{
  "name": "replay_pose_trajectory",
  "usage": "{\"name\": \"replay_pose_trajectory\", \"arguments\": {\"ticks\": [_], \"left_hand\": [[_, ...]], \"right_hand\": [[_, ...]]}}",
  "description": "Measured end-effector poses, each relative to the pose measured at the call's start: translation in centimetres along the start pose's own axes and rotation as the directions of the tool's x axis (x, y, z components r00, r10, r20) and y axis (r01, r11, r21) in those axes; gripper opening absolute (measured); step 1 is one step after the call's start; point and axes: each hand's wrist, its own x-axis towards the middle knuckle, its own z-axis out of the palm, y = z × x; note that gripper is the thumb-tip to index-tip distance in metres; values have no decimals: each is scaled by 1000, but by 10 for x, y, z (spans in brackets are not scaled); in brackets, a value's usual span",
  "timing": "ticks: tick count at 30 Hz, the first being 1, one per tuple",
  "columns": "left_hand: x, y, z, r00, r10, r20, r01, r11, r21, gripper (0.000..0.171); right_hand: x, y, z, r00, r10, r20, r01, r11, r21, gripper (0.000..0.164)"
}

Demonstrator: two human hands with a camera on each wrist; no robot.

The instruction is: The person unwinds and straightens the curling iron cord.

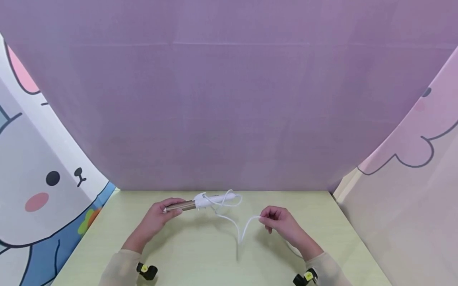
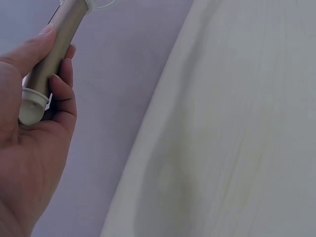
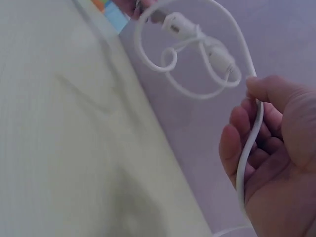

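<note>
A curling iron with a gold-brown barrel and a white handle is held above the table, tilted slightly up to the right in the head view. My left hand grips its barrel near the tip, fingers and thumb wrapped round it. A white power cord loops about the handle and dips toward the table. Thumb and fingertips of my right hand pinch the cord, and in the right wrist view the cord runs on across the palm. Its far end is hidden.
The pale wooden table lies under both hands. A purple cloth hangs along its far edge. Cartoon-printed panels stand at the left and right.
</note>
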Motion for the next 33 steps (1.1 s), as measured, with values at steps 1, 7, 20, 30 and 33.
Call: {"name": "replay_pose_trajectory", "arguments": {"ticks": [1, 7, 20, 30, 33], "left_hand": [[0, 1, -1, 1000, 4, 1, -4, 1000, 2, 38], [-1, 5, -3, 1000, 2, 6, -2, 1000, -26, 38], [-1, 7, -5, 1000, 9, 14, -8, 999, -48, 39], [-3, 12, -5, 1000, 2, 5, -2, 999, -41, 38], [-4, 14, -5, 1000, -2, 0, 2, 999, -42, 39]], "right_hand": [[0, 2, -1, 1000, 0, 8, 0, 1000, -20, 17], [-3, 15, -10, 999, -29, 23, 31, 994, -108, 14], [-4, 31, -22, 1000, -25, -4, 24, 993, -118, 13], [-6, 39, -30, 1000, 4, -8, -5, 989, -145, 13], [-8, 36, -29, 1000, -9, 11, 11, 983, -182, 13]]}}
